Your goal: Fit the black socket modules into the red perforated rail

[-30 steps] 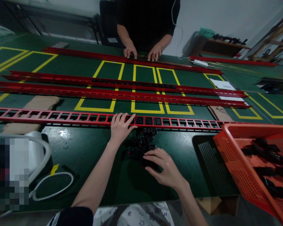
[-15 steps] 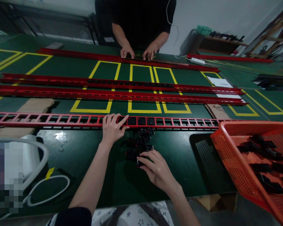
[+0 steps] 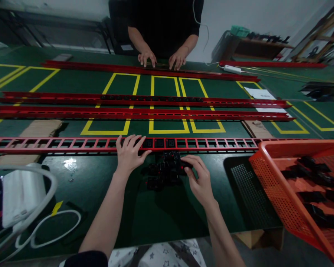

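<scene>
A long red slotted rail (image 3: 217, 144) lies across the table in front of me, with several black sockets (image 3: 159, 143) set side by side in its slots. My left hand (image 3: 130, 154) rests on the rail just left of these sockets, fingers stretched and apart, covering part of it. On the near side of the rail is a heap of loose black socket modules (image 3: 167, 168) with small red parts. At the heap's right side, my right hand (image 3: 199, 175) pinches a black socket module (image 3: 186, 164) between thumb and fingers; the fingers partly hide it.
An orange basket (image 3: 281, 207) with black parts stands at the right. Two more red rails (image 3: 225, 114) lie beyond mine. Across the table, a person's hands (image 3: 178, 59) are at another rail. A white cable (image 3: 55, 213) loops at left. Cardboard (image 3: 44, 129) lies under the rail.
My right hand has moved from the heap's near side up to its right side, a socket module in its fingers. The rail and my left hand appear slightly further left.
</scene>
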`<action>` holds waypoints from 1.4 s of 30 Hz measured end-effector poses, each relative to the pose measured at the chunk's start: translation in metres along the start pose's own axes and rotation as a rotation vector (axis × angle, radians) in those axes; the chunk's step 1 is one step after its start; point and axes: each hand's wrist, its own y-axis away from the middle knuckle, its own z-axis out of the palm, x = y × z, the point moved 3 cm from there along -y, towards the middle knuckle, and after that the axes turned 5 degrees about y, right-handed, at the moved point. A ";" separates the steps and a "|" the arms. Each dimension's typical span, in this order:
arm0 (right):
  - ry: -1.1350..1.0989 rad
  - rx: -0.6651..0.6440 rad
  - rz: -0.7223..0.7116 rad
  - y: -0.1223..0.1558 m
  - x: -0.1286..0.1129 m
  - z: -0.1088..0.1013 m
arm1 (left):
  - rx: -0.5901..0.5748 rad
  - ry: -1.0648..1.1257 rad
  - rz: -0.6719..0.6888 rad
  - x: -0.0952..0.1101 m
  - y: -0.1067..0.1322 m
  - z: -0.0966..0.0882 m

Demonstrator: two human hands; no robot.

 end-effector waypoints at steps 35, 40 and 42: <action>0.097 0.286 0.032 -0.057 0.056 0.021 | -0.066 -0.006 -0.079 0.015 -0.002 0.012; 0.168 0.339 0.027 -0.055 0.065 0.020 | -0.051 -0.014 -0.072 0.015 -0.002 0.012; 0.183 0.350 0.031 -0.054 0.070 0.019 | -0.051 -0.009 -0.073 0.015 -0.002 0.011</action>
